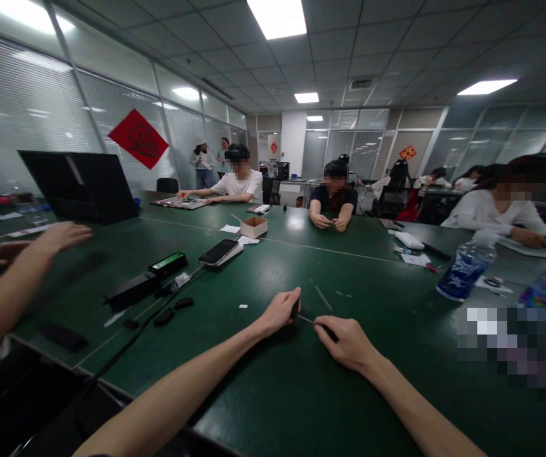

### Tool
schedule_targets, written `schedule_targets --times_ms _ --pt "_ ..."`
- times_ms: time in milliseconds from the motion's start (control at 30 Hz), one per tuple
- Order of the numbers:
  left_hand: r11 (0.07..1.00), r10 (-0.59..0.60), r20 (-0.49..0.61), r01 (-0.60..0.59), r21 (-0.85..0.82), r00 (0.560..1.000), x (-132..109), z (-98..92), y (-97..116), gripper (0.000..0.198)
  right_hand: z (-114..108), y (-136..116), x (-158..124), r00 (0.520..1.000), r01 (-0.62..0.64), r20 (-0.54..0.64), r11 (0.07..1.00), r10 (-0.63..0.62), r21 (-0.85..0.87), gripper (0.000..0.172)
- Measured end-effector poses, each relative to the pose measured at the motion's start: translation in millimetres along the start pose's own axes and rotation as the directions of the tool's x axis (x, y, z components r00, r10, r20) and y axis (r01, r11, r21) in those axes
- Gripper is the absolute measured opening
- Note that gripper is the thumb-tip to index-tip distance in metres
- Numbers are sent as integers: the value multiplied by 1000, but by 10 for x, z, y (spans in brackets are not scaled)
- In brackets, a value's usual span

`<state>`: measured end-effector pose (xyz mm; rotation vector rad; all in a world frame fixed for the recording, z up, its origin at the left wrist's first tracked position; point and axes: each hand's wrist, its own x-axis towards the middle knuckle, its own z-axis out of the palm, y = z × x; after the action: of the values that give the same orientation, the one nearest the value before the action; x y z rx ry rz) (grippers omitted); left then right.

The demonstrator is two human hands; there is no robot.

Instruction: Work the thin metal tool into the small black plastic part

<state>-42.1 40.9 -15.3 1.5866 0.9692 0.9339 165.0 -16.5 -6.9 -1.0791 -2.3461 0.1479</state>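
Two hands work nr. table centre (clock centred btwn them, 12 = away from wearer). L hand point(278, 311), on the 9 side, pinches a small dark part point(295, 309) btwn thumb & fingers; most of it is hidden by the grip. R hand point(349, 343), nr. 4, has its fingers closed on the dark handle of a thin-shafted tool point(305, 318), the bare shaft running toward approx. 9 to the part. Whether the tip touches or sits inside: cannot tell at this res. Technique (judged): align shaft w/ the part's axis before applying any load; hold L pinch firm but clear of the tip path, since a slip would run straight at the L fingertips. Let R fingers do the fine work w/ light axial pressure; avoid side load, as so thin a shaft may bend or skate off. Brace both wrists on the green table point(263, 393) for steadiness. Work low, so a dropped part does not roll far. Mind the clear strip point(321, 296) at 1 and the white scrap point(243, 306) btwn 9 & 10. Bottle point(465, 270) at 2 is well apart; ditto phone point(218, 252) at 10.
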Motion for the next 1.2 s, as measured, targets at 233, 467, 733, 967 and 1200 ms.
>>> schedule_targets --times_ms 233,467,733,967,1200 --pt "1000 -1 1 1 29 1000 -16 9 46 60 -15 -11 5 1000 -9 14 1000 9 0 27" --pt "998 6 -26 -4 64 1000 -17 13 44 61 -11 -13 5 1000 3 18 1000 -3 -4 27" --pt "998 -20 -28 22 64 999 -14 24 34 61 14 7 1 1000 18 18 1000 -18 -5 27" --pt "997 -26 -31 28 73 999 -24 25 71 60 3 5 9 1000 13 25 1000 -13 -15 28" --pt "998 -14 -34 16 57 999 -32 35 82 60 -30 -31 0 1000 5 28 1000 -5 -4 28"
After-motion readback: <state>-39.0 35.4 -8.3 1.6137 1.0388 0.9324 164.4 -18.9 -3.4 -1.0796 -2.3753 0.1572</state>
